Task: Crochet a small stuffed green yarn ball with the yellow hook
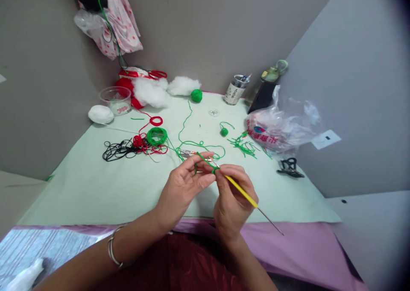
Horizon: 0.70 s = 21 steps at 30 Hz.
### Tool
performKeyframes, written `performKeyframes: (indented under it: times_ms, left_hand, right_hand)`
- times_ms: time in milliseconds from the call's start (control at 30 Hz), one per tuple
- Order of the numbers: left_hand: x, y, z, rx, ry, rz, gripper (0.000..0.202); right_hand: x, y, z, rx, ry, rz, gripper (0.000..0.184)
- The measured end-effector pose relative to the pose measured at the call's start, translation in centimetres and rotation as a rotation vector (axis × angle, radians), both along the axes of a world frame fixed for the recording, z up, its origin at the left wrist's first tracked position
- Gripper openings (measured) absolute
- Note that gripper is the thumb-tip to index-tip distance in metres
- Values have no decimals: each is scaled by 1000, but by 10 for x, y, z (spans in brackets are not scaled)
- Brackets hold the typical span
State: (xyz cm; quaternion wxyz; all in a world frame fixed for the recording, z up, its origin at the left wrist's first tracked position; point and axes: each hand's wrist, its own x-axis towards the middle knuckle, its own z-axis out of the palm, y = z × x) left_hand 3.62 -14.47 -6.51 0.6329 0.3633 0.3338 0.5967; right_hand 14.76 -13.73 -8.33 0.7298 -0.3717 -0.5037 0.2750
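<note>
My right hand (231,199) is closed round a yellow-handled crochet hook (243,192), whose tip meets a green yarn loop (206,162). My left hand (184,184) pinches that green yarn between thumb and fingers, right beside the hook tip. The strand trails back across the pale green mat (96,184) toward a green yarn ball (196,95) near the wall. Both hands hover over the mat's near middle.
Coils of green (156,135), red (156,121) and black cord (117,150) lie left of centre. White stuffing (183,86), a clear tub (115,99), a tin (235,90), a plastic bag (282,126), a black clip (290,167) and green scraps (243,145) ring the mat.
</note>
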Motion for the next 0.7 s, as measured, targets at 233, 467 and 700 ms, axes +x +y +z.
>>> performKeyframes:
  times_ms: [233, 467, 700]
  left_hand:
    - [-3, 7, 3, -79, -79, -23, 32]
    - [-9, 6, 12, -120, -35, -19, 39]
    - [-10, 5, 14, -147, -39, -80, 60]
  right_hand:
    - [6, 1, 1, -191, 112, 251, 10]
    - [16, 1, 0, -223, 116, 341, 13]
    - [17, 2, 4, -77, -84, 275, 19]
